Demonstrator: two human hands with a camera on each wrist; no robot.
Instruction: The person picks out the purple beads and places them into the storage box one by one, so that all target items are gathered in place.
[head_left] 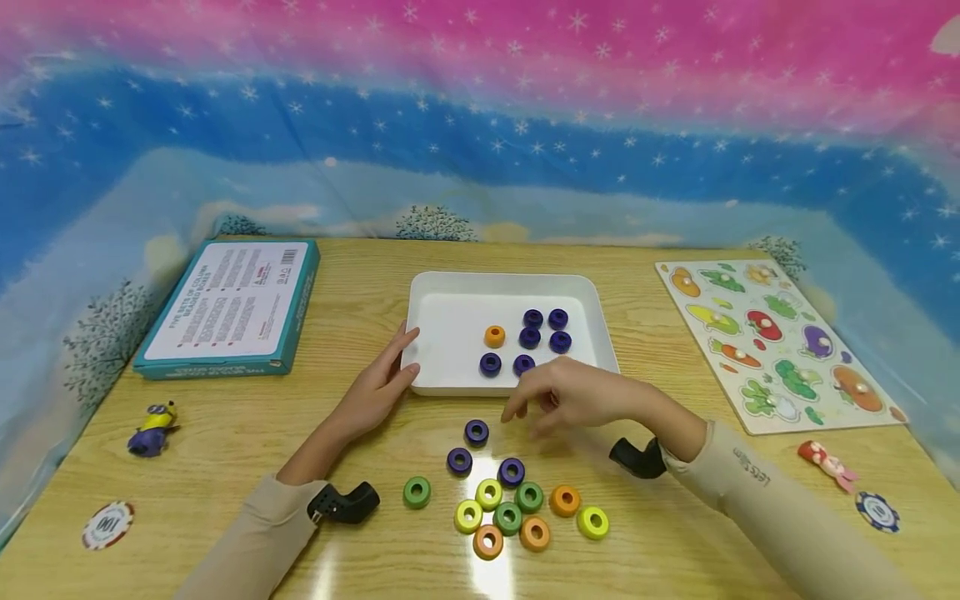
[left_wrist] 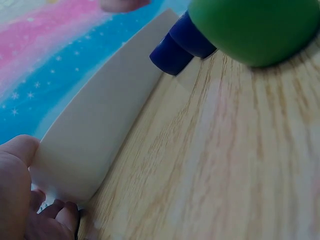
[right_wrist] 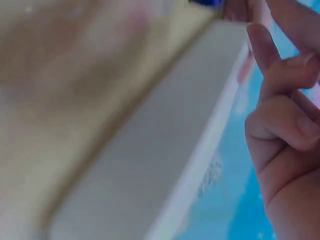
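A white tray (head_left: 450,379) stands in the middle of the table, and my left hand (head_left: 375,387) holds it by its left side. In the left wrist view, the thumb (left_wrist: 20,150) lies at the rim while the fingers bend near the base. Inside the tray are several dark purple ring beads (head_left: 529,337) and one orange bead (head_left: 494,336). My right hand (head_left: 577,396) is over the tray's near edge, fingers loosely bent, with nothing seen between them. Close to its fingertips, a dark purple bead (head_left: 476,432) lies on the table, with two more nearer me.
Green (head_left: 417,492), yellow (head_left: 594,522) and orange beads (head_left: 536,533) are grouped in front. A teal box (head_left: 225,308) and minion figure (head_left: 152,431) lie left. A vegetable puzzle board (head_left: 780,342), small figure (head_left: 827,465) and poker chip (head_left: 877,512) lie right; another chip (head_left: 108,525) lies front left.
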